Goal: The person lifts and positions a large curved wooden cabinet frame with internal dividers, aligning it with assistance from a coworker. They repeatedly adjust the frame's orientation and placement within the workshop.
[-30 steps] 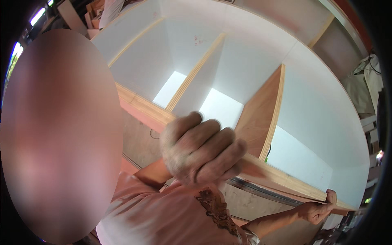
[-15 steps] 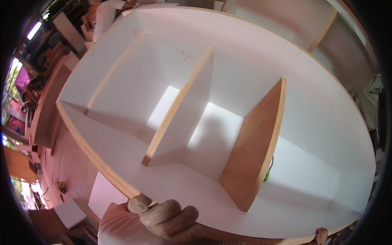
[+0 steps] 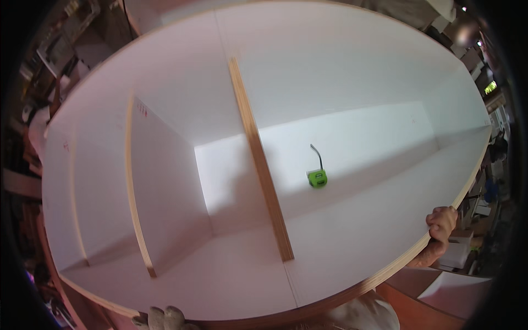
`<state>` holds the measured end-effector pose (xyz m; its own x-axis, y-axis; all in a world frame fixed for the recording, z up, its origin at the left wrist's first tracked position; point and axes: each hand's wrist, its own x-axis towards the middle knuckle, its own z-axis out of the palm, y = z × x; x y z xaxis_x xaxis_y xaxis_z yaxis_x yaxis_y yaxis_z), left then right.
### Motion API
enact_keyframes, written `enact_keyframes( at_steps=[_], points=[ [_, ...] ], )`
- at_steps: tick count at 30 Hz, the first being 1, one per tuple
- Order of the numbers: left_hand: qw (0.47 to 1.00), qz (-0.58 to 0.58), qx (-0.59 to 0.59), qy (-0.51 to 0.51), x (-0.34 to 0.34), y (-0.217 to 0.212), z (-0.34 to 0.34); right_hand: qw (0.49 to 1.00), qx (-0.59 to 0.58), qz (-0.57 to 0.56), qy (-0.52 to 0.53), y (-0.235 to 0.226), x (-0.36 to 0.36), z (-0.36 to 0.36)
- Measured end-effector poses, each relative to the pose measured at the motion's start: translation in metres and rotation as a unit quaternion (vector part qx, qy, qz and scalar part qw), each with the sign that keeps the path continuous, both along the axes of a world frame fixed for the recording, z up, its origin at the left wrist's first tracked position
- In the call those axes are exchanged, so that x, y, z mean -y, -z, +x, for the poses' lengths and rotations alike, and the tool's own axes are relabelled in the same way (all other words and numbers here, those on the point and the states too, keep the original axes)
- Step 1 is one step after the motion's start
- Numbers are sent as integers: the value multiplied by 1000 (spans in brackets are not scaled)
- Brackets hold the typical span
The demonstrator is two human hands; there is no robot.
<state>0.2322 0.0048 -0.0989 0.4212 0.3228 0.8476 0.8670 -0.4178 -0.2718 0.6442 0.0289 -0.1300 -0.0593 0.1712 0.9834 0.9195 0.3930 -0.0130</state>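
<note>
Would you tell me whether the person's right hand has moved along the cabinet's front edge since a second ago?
Cannot tell: the right hand grips the white cabinet's plywood front edge near its right end, as before; the camera itself shifted.

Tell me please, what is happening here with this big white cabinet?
A person holds a large white cabinet carcass by its near plywood edge. The right hand grips that edge on the right, and the left hand shows at the lower rim, only partly in view. Two upright dividers split the inside into compartments. A green tape measure lies inside, right of the middle divider.
</note>
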Motion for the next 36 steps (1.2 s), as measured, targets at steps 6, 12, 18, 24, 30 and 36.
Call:
enact_keyframes(
  at_steps=[6,12,18,24,30,36],
  points=[
    [994,110,-20,17,-11,-3,5,990,-121,46,53,-5,-3,-23],
    [973,229,-11,36,-23,-11,6,988,-144,55,6,-25,-6,-33],
    [996,90,-5,7,-3,-9,5,989,-136,57,19,-22,-7,-28],
    [989,142,-36,36,-5,-2,-11,990,-128,62,18,-25,-5,-32],
    [992,116,-5,47,0,5,-8,992,-107,70,14,-19,-10,-29],
    [1000,-20,6,4,23,-4,-5,992,-102,72,19,-16,-9,-29]
  ],
)
